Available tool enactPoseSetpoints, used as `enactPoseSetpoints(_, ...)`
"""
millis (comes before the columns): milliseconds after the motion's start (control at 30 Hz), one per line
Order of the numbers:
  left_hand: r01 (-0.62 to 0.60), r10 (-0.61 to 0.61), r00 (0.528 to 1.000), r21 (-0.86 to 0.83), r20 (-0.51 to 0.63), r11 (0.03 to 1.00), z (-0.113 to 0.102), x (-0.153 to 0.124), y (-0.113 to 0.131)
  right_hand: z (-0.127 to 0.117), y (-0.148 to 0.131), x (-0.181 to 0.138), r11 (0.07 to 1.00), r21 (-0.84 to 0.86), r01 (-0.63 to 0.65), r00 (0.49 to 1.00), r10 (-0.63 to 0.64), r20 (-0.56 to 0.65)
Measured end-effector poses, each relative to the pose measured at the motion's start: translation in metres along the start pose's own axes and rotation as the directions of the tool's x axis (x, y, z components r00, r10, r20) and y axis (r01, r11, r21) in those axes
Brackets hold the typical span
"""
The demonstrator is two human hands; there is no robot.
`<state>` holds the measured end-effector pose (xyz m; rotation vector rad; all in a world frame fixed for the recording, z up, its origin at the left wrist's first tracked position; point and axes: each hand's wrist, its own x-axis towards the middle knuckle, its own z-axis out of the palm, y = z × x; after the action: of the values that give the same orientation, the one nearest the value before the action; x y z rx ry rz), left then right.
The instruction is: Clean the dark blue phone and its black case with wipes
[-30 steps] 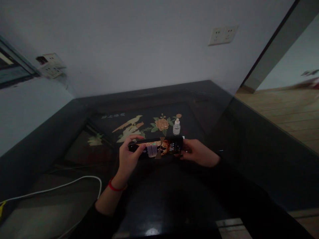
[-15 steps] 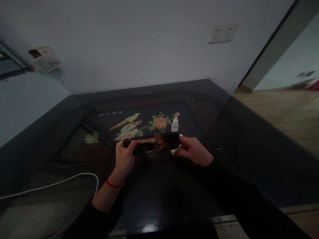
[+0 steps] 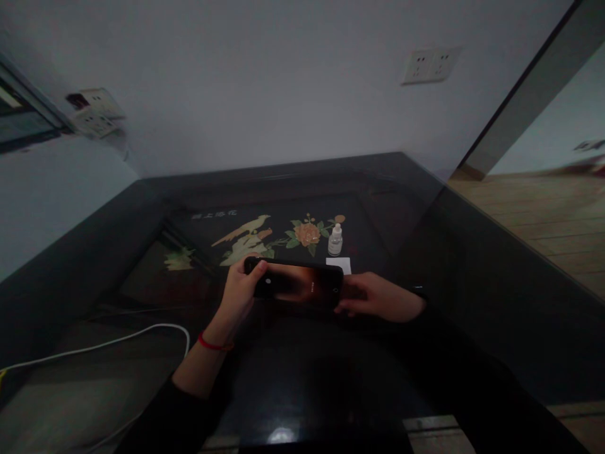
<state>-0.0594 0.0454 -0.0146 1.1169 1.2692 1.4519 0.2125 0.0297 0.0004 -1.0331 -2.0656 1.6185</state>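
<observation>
A black smartphone [image 3: 297, 282] is held sideways above the dark table, its screen facing me with a dim, brownish, blurred picture and a few small icons. My left hand [image 3: 241, 287] grips its left end, thumb on the front and fingers behind. At the right end, my right hand [image 3: 373, 295] has its fingers curled against the phone's edge, with some fingertips in shadow. Beyond the phone, a small clear dropper bottle [image 3: 335, 241] with a white top stands upright. Between the bottle and phone lies a white card or paper [image 3: 341, 265], partly hidden by the phone.
The glossy black table [image 3: 283, 353] bears a bird-and-flower inlay [image 3: 306, 233]. A white cable [image 3: 142, 331] curves across the left side. Wall sockets [image 3: 431, 65] are on the wall behind, and another socket block [image 3: 97, 113] is at the left corner. Wooden floor [image 3: 520, 208] shows at right.
The phone has tilted, so more of its screen shows and its right end sits lower. The screen picture has become blurred. My right hand has shifted right and down, and more white card shows.
</observation>
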Motion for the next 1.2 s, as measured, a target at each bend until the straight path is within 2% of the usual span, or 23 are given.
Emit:
enactPoseSetpoints(67, -0.017, 0.017, 1.0, 0.027, 0.018, 0.999, -0.001, 0.0, 0.0, -0.005, -0.005, -0.004, 0.999, -0.04, 0.03, 1.0, -0.03, -0.004)
enactPoseSetpoints(233, -0.076, 0.071, 0.996, 0.088, 0.049, 0.993, -0.005, 0.0, -0.003, -0.009, -0.012, -0.008, 0.957, -0.249, 0.151, 0.967, -0.195, -0.162)
enactPoseSetpoints(367, -0.11, 0.1, 0.99, 0.115, 0.096, 0.987, -0.011, 0.0, -0.007, -0.006, -0.012, -0.008, 0.932, -0.33, 0.153, 0.962, -0.217, -0.168)
enactPoseSetpoints(500, -0.199, 0.171, 0.97, 0.159, 0.173, 0.967, -0.016, 0.001, -0.009, -0.005, -0.016, -0.01, 0.911, -0.372, 0.176, 0.958, -0.246, -0.149)
enactPoseSetpoints(700, -0.296, 0.24, 0.936, 0.205, 0.256, 0.933, -0.02, 0.0, -0.001, 0.002, -0.015, -0.008, 0.893, -0.403, 0.202, 0.938, -0.294, -0.181)
enactPoseSetpoints(867, -0.329, 0.272, 0.927, 0.21, 0.259, 0.921, -0.025, 0.0, 0.009, 0.012, -0.009, -0.004, 0.868, -0.469, 0.164, 0.926, -0.299, -0.229)
enactPoseSetpoints(1200, -0.301, 0.252, 0.942, 0.223, 0.223, 0.927, -0.026, 0.0, 0.026, 0.024, -0.019, -0.007, 0.856, -0.488, 0.169, 0.916, -0.32, -0.244)
